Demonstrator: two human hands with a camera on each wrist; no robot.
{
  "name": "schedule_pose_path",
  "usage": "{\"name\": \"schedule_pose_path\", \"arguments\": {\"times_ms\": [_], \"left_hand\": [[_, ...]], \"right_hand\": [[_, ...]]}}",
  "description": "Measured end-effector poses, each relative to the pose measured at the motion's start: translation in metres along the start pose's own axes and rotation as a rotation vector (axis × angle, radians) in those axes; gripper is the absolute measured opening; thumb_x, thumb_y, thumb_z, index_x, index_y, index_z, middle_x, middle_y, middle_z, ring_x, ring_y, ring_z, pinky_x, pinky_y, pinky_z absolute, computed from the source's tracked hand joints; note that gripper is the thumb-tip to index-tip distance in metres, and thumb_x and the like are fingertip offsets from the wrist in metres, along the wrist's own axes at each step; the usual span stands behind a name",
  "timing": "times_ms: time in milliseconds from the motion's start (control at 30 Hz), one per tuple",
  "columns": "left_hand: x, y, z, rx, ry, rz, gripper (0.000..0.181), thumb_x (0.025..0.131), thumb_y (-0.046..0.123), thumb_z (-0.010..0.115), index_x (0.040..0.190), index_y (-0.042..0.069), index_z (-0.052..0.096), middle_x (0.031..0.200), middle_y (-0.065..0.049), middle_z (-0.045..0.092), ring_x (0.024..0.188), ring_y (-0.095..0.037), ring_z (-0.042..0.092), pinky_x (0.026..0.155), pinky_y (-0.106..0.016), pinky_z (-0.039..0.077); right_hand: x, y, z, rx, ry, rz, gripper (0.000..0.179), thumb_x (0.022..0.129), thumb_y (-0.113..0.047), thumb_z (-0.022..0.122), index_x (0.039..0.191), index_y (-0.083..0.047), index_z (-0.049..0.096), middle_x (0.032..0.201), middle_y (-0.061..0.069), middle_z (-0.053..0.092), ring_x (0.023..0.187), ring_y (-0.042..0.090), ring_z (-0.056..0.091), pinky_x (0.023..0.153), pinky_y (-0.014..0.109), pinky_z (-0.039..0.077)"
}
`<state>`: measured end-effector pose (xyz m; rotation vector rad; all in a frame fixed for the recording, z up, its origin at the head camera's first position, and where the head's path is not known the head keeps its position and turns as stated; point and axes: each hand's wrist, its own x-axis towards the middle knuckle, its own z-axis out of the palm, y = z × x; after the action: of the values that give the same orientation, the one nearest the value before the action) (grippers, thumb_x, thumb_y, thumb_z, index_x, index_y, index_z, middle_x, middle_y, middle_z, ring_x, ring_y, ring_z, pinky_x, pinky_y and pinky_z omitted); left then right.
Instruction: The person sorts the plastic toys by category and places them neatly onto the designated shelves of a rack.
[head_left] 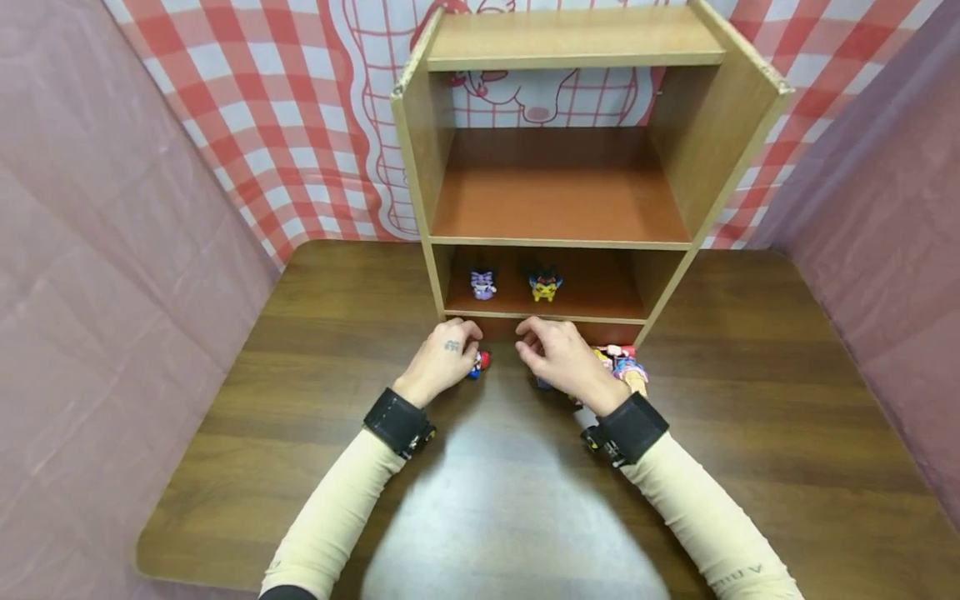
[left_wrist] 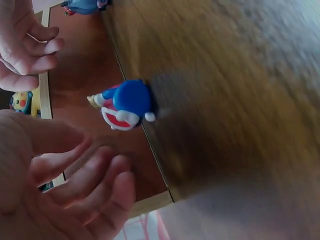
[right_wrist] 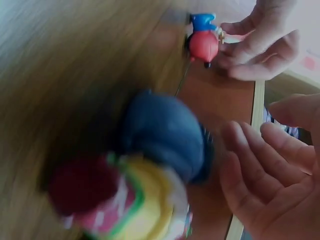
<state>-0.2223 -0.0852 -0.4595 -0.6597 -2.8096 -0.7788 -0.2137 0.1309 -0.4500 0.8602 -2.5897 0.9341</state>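
Observation:
My left hand [head_left: 444,358] hovers at the shelf's front edge, fingers loosely bent and holding nothing. Beside it on the table stands a small red, blue and white toy figurine [head_left: 483,361]; the left wrist view shows its blue base [left_wrist: 134,100] and a gold tip. Across from it my right hand [head_left: 562,357] is likewise loosely bent and empty. Below and beside the right hand are a dark blue figurine [right_wrist: 162,132] and a yellow, green and pink one [right_wrist: 150,192], blurred in the right wrist view. More colourful figurines [head_left: 626,365] are partly hidden behind that hand.
A wooden shelf unit [head_left: 555,233] stands at the table's back. On its lower shelf sit a purple-and-white figurine [head_left: 483,285] and a yellow figurine with dark headwear [head_left: 544,286]. A checked cloth [head_left: 315,125] hangs behind; pink cloths hang at both sides.

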Motion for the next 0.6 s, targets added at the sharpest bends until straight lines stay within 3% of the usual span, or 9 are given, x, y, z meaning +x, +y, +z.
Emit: {"name": "schedule_pose_path", "arguments": {"times_ms": [267,400,600], "left_hand": [[-0.004,-0.008,0.001,-0.015,-0.148,-0.020,0.023,0.083,0.000,0.063,0.106,0.002,0.068,0.099,-0.014,0.067,0.090,-0.025,0.062,0.081,-0.039,0.054],[-0.004,-0.013,0.001,-0.058,-0.186,-0.017,0.026,0.079,-0.002,0.064,0.104,0.002,0.069,0.093,-0.012,0.070,0.085,-0.022,0.063,0.078,-0.037,0.054],[-0.003,-0.014,0.001,-0.076,-0.242,-0.017,0.023,0.082,0.006,0.070,0.104,0.005,0.070,0.086,-0.006,0.071,0.079,-0.016,0.063,0.074,-0.035,0.054]], "right_hand": [[0.008,-0.013,0.019,-0.093,-0.114,0.042,0.014,0.086,-0.018,0.067,0.093,-0.006,0.068,0.073,-0.003,0.068,0.065,0.008,0.060,0.060,0.032,0.054],[0.012,-0.019,0.029,-0.113,-0.151,0.024,0.015,0.087,-0.020,0.068,0.093,-0.007,0.067,0.071,-0.004,0.065,0.064,0.010,0.059,0.058,0.034,0.053],[0.015,-0.022,0.044,-0.145,-0.191,0.042,0.020,0.087,-0.025,0.070,0.092,-0.006,0.067,0.066,-0.004,0.061,0.059,0.013,0.055,0.053,0.036,0.051]]}}
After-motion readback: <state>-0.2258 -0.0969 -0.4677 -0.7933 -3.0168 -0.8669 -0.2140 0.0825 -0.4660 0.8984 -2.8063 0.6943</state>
